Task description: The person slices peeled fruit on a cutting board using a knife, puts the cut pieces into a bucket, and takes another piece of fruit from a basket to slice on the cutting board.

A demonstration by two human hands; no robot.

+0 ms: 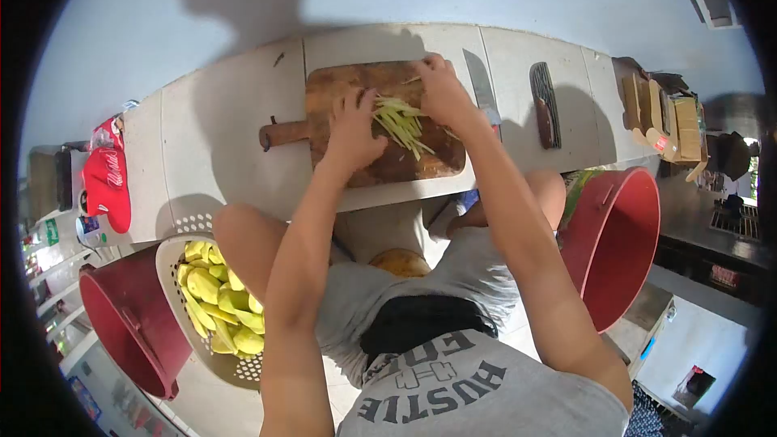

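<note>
Pale green cut strips (402, 125), which look like peeled fruit or vegetable, lie in a loose pile on a wooden cutting board (364, 75) with a handle at its left. My left hand (353, 131) rests on the board just left of the pile, fingers bent and spread, near its edge. Over the board's upper right side is my right hand (444, 93), its fingers curved downward and apart, with a thin strip near the thumb. Neither hand visibly grips anything. A knife (479, 81) lies right of the board, partly hidden by my right forearm.
A dark-bladed knife (544, 105) lies farther right on the tiled counter (251, 97). Below left, a white perforated basket (171, 275) holds yellow-green peeled pieces (218, 299). Red buckets stand at left (133, 316) and right (611, 251). A red cap (107, 182) and cardboard boxes (688, 129) sit at the ends.
</note>
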